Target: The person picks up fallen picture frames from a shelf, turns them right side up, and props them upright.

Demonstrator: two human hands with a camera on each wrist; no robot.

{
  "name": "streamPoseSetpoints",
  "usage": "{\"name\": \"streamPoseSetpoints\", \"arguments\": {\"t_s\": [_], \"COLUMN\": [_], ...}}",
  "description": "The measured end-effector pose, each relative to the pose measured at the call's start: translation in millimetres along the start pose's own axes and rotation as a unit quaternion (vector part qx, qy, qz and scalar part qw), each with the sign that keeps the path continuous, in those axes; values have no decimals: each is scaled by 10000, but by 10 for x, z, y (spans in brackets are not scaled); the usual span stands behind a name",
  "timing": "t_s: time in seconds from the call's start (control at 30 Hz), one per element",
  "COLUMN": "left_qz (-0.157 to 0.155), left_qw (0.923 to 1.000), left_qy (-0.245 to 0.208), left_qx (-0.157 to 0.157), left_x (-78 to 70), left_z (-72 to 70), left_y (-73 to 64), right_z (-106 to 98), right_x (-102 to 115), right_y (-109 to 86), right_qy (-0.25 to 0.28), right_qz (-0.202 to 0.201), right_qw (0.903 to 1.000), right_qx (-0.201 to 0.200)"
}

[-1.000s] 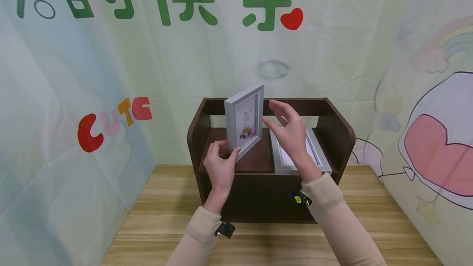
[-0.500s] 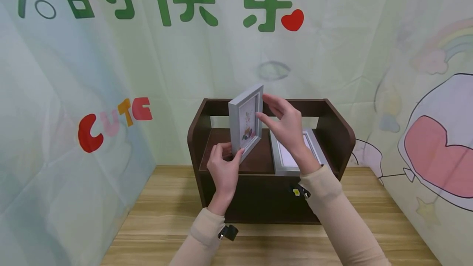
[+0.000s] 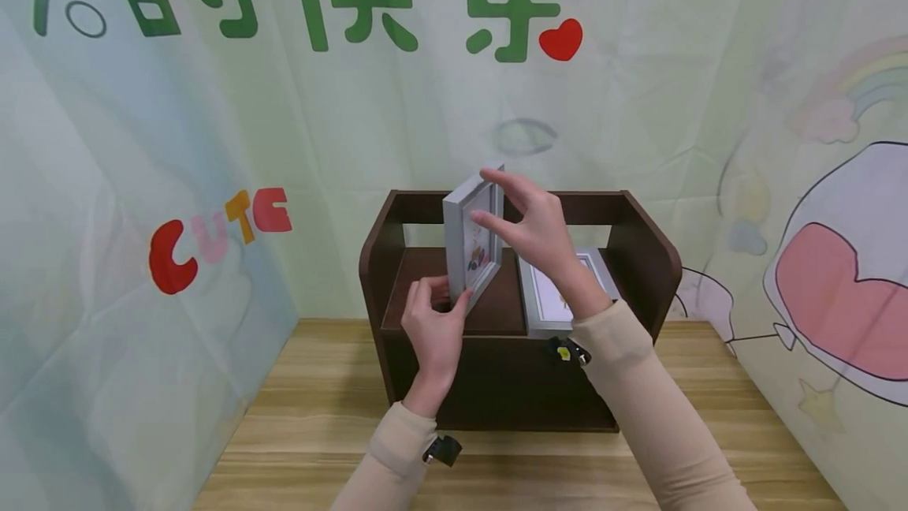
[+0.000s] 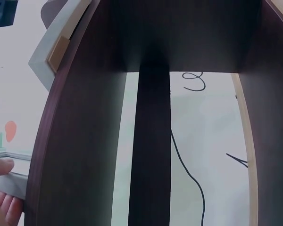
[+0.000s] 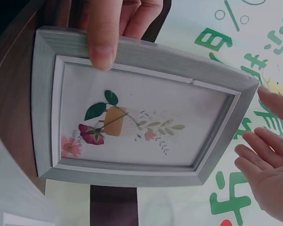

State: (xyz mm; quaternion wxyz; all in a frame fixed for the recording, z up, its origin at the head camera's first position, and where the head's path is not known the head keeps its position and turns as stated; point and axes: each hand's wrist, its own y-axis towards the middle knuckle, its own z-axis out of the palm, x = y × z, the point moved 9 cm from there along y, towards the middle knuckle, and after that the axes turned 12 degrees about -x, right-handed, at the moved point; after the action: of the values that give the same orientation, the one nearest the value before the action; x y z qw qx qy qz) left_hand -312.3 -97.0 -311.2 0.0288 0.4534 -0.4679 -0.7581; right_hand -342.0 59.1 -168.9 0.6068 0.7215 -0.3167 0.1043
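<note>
A grey picture frame (image 3: 455,251) stands upright on the dark brown shelf unit (image 3: 518,385), turned at an angle. My left hand (image 3: 434,333) grips its lower near edge, thumb on the front and fingers behind. In the right wrist view, the picture frame (image 5: 118,178) shows a flower picture under its pane, and the left thumb (image 5: 103,54) presses its border. My right hand (image 3: 535,223) is at its upper part, thumb and fingers spread; in the right wrist view its fingers are close to a top corner, contact unclear. A second picture frame (image 3: 549,298) lies flat on the right, partly covered by my right arm.
The shelf unit has raised sides and a back rail (image 3: 589,207). It stands on a wood-grain table (image 3: 319,393). Printed cloth (image 3: 340,124) hangs close behind and on both sides. Each wrist carries a small black camera (image 3: 443,450).
My right hand has moved left, up to the upper part of the upright picture frame. My left hand, still gripping the frame, has shifted slightly right, and the frame has turned more edge-on.
</note>
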Motion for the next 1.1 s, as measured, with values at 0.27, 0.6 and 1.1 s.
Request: {"name": "streamPoseSetpoints", "arguments": {"t_s": [0.27,0.6,1.1], "left_qz": [119,134,184], "left_qw": [9995,9961,9897], "left_qy": [-287,-677,-776], "left_qx": [115,549,1190], "left_x": [-54,-147,-201], "left_z": [-10,23,81], "left_y": [-47,-123,-185], "right_z": [81,69,85], "right_x": [-98,-86,-156], "right_y": [-12,30,53], "right_qy": [-330,-316,-508], "right_qz": [-83,-411,-590], "right_qw": [9991,9975,9917], "right_qx": [264,475,1019]}}
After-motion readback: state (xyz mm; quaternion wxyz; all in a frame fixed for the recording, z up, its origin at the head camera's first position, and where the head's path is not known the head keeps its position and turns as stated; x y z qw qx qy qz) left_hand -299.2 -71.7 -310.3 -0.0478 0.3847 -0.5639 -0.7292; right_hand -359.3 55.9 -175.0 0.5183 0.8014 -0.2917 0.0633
